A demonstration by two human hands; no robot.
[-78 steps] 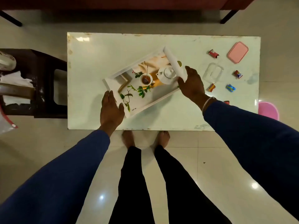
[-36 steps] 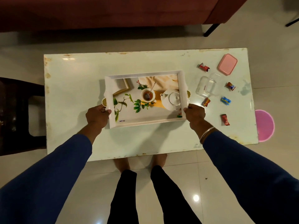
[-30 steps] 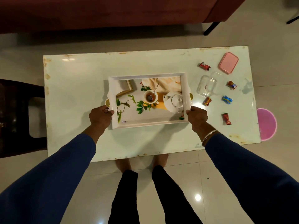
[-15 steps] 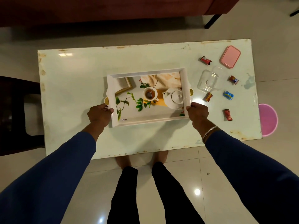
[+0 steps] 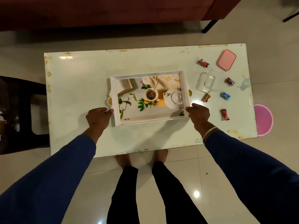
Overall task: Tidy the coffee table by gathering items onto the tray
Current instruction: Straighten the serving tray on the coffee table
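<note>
hands: our left hand and right hand grip the tray ends | risk: sliding it right knocks the box, scatters sweets

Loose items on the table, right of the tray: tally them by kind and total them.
Wrapped candies: 5 (red, red, orange-red, blue, red)
Clear container: 1
Pink lid: 1
Total: 7

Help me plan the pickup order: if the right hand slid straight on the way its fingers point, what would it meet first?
The right hand points up and slightly left along the tray rim it touches, so probably the tray's gold handle first; depth is unclear.
</note>
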